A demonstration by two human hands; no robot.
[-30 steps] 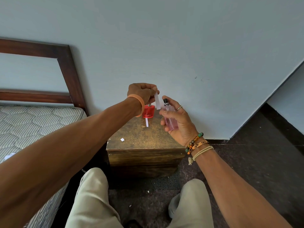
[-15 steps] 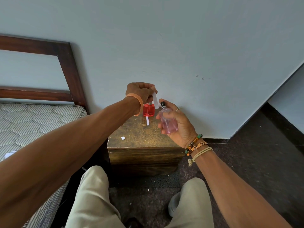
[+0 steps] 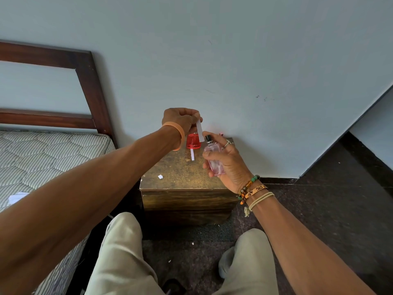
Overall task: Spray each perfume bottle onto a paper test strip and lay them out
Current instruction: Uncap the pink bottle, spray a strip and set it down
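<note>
**A:** What has each grip got?

**B:** My right grip is curled round the body of the pink bottle, with a forefinger reaching over its black spray head. I can't tell whether that finger is pressing. My left grip pinches the top end of a paper strip, and the rest of it hangs free.

**A:** How do the strip and the spray head lie to each other?

**B:** The strip's long axis is close to upright, leaning a little. Its lower end is just beside the spray head, on my left of it. The pink bottle is nearly upright too, so I judge the nozzle faces the paper.

**A:** And where is all that from the red bottle?

**B:** The red bottle stands on the table, close to the wall. The hanging strip is just above it and to its right. The pink bottle is to its right and nearer me, held off the table. Another strip lies flat just in front of the red bottle, pointing toward me. A paper scrap lies well to its left, also nearer me.

**A:** What comes next?

**B:** I'd press the spray head, then lay this strip to the right of the red bottle's strip. The paper is narrow, so the mist could miss it.
</note>
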